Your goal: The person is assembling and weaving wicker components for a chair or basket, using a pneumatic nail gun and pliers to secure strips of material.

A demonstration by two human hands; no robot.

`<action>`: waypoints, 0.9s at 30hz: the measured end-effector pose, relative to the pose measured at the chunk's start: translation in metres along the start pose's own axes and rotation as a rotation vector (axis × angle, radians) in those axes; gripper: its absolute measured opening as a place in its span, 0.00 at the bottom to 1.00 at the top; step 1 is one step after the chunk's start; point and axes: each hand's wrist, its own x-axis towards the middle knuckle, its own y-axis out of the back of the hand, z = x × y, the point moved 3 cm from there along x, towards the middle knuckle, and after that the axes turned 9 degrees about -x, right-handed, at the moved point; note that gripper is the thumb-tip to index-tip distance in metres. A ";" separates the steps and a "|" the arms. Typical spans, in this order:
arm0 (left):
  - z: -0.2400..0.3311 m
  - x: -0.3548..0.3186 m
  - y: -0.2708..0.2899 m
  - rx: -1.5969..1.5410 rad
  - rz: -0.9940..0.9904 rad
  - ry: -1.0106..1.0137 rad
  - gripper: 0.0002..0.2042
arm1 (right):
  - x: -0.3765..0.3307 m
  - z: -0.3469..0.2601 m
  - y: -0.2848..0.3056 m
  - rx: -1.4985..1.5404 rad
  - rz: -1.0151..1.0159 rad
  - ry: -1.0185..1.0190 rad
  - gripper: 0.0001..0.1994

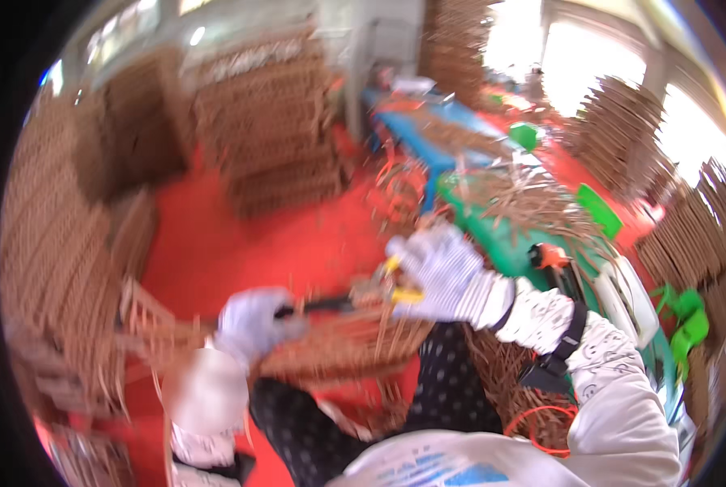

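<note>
My left hand [257, 325], in a pale glove, is closed around the dark end of a slim black bar-like tool [328, 304]. In my right hand [442, 268], also gloved, is a yellow-handled tool [406, 295], with its fingers wrapped over it. The two hands are a short way apart, and the black bar reaches from the left one toward the right one. Motion blur hides whether the two tools touch. Just under them, in front of my knees, lies a brown slatted stack [347, 341].
Tall brown stacks stand at the left [63, 243], the back [266, 130] and the right [679, 235]. A blue table [416, 142] and a green surface [501, 243] strewn with brown strips lie to the right. An orange-and-black tool [551, 258] is there. The floor [209, 252] is red.
</note>
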 end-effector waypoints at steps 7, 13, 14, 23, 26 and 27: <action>-0.028 0.009 0.008 0.073 -0.191 0.219 0.19 | 0.041 -0.032 -0.031 -0.078 0.021 0.106 0.44; -0.026 0.010 0.010 0.052 -0.330 0.270 0.21 | 0.058 -0.056 -0.029 -0.102 0.022 0.233 0.44; -0.028 0.011 0.008 0.032 -0.316 0.263 0.21 | 0.059 -0.057 -0.031 -0.090 0.029 0.238 0.43; -0.038 0.024 0.007 0.013 -0.270 0.227 0.21 | 0.068 -0.058 -0.039 -0.244 0.061 0.280 0.41; -0.047 0.028 0.000 0.011 -0.292 0.226 0.22 | 0.071 -0.059 -0.045 -0.268 0.051 0.311 0.38; -0.047 0.027 -0.001 0.012 -0.293 0.226 0.22 | 0.070 -0.058 -0.047 -0.284 -0.006 0.302 0.36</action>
